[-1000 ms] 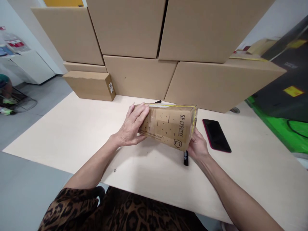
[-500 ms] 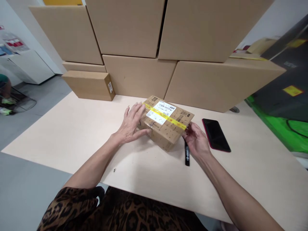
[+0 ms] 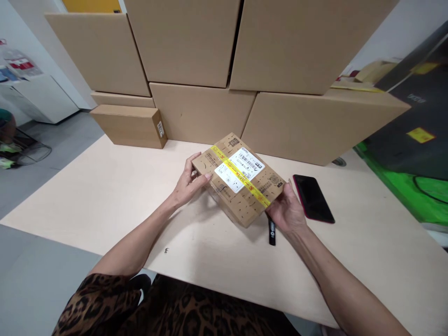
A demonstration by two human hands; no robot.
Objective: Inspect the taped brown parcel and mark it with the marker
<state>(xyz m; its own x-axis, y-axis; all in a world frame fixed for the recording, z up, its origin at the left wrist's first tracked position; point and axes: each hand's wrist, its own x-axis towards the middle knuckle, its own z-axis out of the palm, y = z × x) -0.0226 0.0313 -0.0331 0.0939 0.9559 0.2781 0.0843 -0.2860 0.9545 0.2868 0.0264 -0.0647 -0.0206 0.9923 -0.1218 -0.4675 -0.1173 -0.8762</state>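
A small cardboard parcel (image 3: 241, 198) with a white shipping label and a strip of yellow tape across its top is held a little above the pale table (image 3: 105, 196), tilted toward me. My left hand (image 3: 187, 183) grips its left end, thumb on the near side. My right hand (image 3: 287, 211) holds its right corner from below. A black marker (image 3: 272, 232) lies on the table just under my right hand, partly hidden by it.
A black phone with a red edge (image 3: 311, 198) lies to the right of the parcel. Large cardboard boxes (image 3: 203, 112) are stacked along the table's far edge, with a smaller box (image 3: 129, 126) at the left. A green and black mat (image 3: 416, 186) lies at the right.
The parcel has been turned from standing on its side to label-side up. It then lifted and tilted toward me, with both hands moved to its ends.
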